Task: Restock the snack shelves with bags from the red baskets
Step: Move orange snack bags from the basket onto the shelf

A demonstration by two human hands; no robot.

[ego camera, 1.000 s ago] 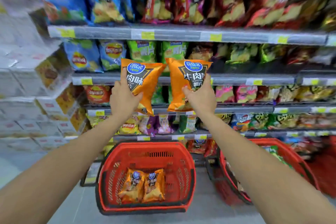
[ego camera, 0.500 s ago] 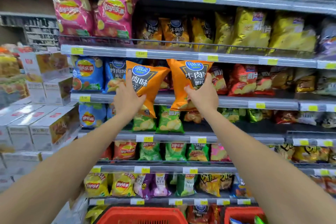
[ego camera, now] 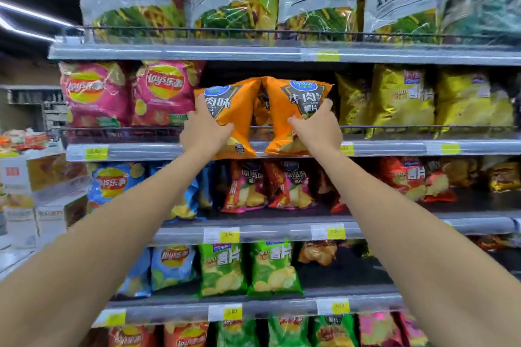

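Head view, the only 1 supplied.

1. My left hand grips the lower half of a glossy orange crisp bag with a blue oval logo, fingers curled round its left edge. My right hand grips a 2nd orange bag of the same kind, fingers wrapped over its right edge. The 2 hands are apart, and each is closed on its own bag.

2. Both bags are upright and almost touch at their top corners. Their bottoms hang in front of the grey metal shelf edge with yellow price tags, below its black wire guard rail.

3. They face a dark slot between the pink Lay's bags on the left and the yellow foil bags on the right. More orange packaging shows in the gap between my 2 bags; I cannot tell how many bags stand there.

4. The red baskets are out of sight.

Judgement: the step in hand is placement, with 2 bags at the mouth of their slot and not yet set down.

Next move: the bag bottoms must rise over the wire rail before they go in. They should then be set upright, labels forward, and clear of the pink and yellow neighbours.
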